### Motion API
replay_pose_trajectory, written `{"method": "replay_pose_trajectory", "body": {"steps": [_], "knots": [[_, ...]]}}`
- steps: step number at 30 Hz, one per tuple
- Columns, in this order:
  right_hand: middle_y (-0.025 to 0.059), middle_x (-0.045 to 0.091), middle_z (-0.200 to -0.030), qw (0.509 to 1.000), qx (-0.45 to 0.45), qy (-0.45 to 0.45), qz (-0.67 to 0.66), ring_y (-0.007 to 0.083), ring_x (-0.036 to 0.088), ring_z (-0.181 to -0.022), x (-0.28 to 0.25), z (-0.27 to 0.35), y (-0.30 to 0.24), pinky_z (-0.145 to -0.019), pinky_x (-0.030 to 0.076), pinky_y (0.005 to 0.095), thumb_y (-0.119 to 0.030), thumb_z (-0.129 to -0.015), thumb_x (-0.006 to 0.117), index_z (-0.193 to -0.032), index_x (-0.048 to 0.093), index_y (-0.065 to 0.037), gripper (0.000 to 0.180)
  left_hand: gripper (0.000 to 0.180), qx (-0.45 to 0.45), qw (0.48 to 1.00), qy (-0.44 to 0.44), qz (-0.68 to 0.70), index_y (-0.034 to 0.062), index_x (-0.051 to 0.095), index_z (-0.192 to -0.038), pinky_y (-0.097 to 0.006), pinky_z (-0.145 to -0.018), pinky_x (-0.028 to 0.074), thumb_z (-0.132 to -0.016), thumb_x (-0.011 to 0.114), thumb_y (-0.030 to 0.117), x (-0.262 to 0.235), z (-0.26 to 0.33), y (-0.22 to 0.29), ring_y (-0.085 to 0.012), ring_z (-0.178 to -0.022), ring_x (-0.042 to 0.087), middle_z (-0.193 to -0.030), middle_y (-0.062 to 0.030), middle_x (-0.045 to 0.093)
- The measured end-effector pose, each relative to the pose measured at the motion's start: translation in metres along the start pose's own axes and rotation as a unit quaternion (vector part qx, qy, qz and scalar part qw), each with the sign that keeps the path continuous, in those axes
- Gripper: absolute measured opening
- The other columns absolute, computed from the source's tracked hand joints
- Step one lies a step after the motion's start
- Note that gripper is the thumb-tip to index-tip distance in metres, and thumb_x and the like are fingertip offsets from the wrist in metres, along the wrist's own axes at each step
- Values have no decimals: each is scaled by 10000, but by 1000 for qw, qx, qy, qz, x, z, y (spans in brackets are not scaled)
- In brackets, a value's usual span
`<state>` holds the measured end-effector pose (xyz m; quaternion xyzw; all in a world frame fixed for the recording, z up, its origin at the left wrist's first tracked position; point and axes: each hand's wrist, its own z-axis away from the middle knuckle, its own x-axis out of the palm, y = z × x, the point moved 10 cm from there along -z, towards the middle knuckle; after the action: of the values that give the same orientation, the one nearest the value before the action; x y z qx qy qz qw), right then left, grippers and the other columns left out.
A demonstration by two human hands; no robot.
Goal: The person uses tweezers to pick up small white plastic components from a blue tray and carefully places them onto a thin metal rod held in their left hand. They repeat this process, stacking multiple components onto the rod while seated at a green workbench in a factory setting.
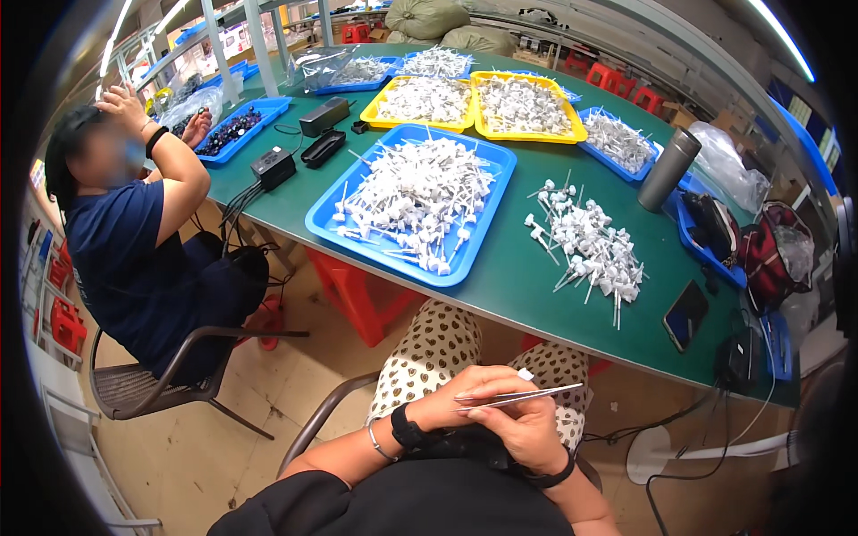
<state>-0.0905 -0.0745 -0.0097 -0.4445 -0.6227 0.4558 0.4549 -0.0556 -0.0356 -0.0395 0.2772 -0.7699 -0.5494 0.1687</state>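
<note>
My two hands meet above my lap, near the table's front edge. My right hand (532,435) is closed on a pair of metal tweezers (559,390), its thumb pressed along them. Their joined end points right, and the other end lies by my left fingers. My left hand (451,399) is closed just behind the tweezers, fingers bent toward the right hand. A small white piece (525,374) sticks up at its fingertips; the rest of it is hidden. Ahead on the table lies a loose pile of white-headed thin sticks (594,246). More fill a blue tray (315,217) left of the pile.
Yellow trays (508,137) and further blue trays of similar parts stand farther back on the green table (465,308). A grey bottle (668,170), a phone (685,314) and bags are at the right. Another person (134,241) sits at the left, beside black power adapters (273,167).
</note>
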Motion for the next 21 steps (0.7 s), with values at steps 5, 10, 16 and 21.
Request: {"method": "replay_pose_trajectory", "body": {"steps": [5,10,16,21], "knots": [[158,695,-1043,997,-13,-52,57,227,689,-976,7,-2,2,-883,559,316,33,-877,677,-1072,625,56,203,400,-2,997,-22,78,32,641,-1164,-340,-846,504,-861,687,289,0,5,-4,-234,-978,635,-1080,-102,636],[149,696,-1036,996,6,-40,77,228,684,-975,7,0,-2,-873,550,317,14,-879,684,-1072,631,50,203,381,31,992,17,120,25,654,-1132,-303,-778,491,-841,694,267,-3,7,6,-194,-897,619,-960,-68,616],[160,686,-1040,996,-69,-43,39,223,665,-953,8,2,-34,-869,536,323,-16,-865,700,-1072,634,41,224,452,-83,991,45,99,-6,601,-1218,-299,-862,494,-839,733,204,-8,6,-19,-174,-1002,628,-1068,-85,641],[116,685,-1052,1000,15,-19,12,192,661,-971,6,1,-5,-864,532,297,-27,-878,697,-1060,653,25,194,447,-123,983,-4,135,-36,548,-1249,-297,-954,480,-938,637,272,1,6,-19,-156,-1094,596,-1199,-98,601]]}}
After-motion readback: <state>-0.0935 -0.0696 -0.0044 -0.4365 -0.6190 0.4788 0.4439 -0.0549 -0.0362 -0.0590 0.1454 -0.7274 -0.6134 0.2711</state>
